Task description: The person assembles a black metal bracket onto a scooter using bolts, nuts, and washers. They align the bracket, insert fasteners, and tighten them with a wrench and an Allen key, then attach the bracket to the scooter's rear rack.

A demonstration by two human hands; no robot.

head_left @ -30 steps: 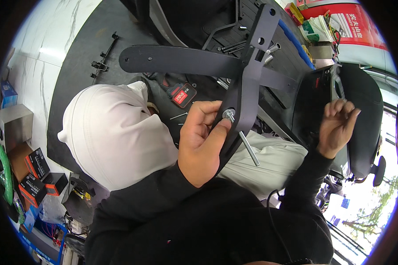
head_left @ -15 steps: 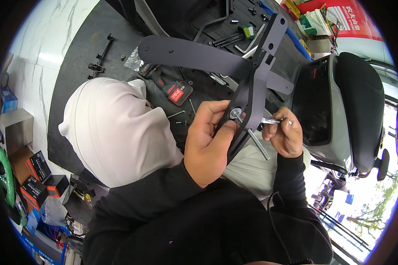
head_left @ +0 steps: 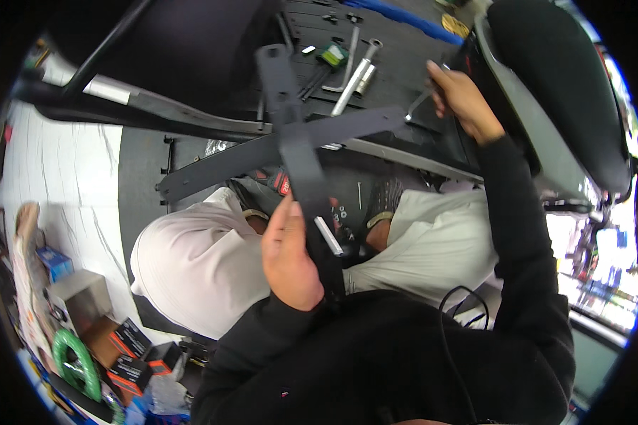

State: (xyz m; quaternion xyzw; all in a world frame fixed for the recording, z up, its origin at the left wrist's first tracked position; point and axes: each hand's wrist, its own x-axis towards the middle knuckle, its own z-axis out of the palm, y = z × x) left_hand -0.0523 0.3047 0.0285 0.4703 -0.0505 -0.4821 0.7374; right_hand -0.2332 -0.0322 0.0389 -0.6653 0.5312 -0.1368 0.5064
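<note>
Seated person, light trousers, black sleeves; view straight down onto lap. Largest item: black chair seat [head_left: 574,92] with grey shell, tipped on its side at the right edge of view, lying just beside the right arm. Next: black floor mat [head_left: 138,170] over pale marble-pattern floor [head_left: 57,177]. On the lap, a black star-shaped chair base [head_left: 294,142], arms crossing at a hub; one long arm runs up and away from the body, another reaches left over the mat, a third to the right toward the right hand. Left hand [head_left: 290,258] is wrapped around the near arm of the base from the left, fingers curled behind it, thumb up along its edge; firm grasp. A short silver pin [head_left: 328,236] sticks out of the base just right of that thumb. Right hand [head_left: 461,99] is stretched well forward, apart from the left, fingers closed in a pinch on a thin silver hex key [head_left: 420,106] whose tip lies close to the end of the right-pointing arm; contact there not resolvable. On the mat beyond the base: silver gas-lift cylinder [head_left: 354,81]. Small loose screws [head_left: 342,211] between the knees. Lower left: green coil [head_left: 74,361], black-and-orange boxes [head_left: 131,354].
</note>
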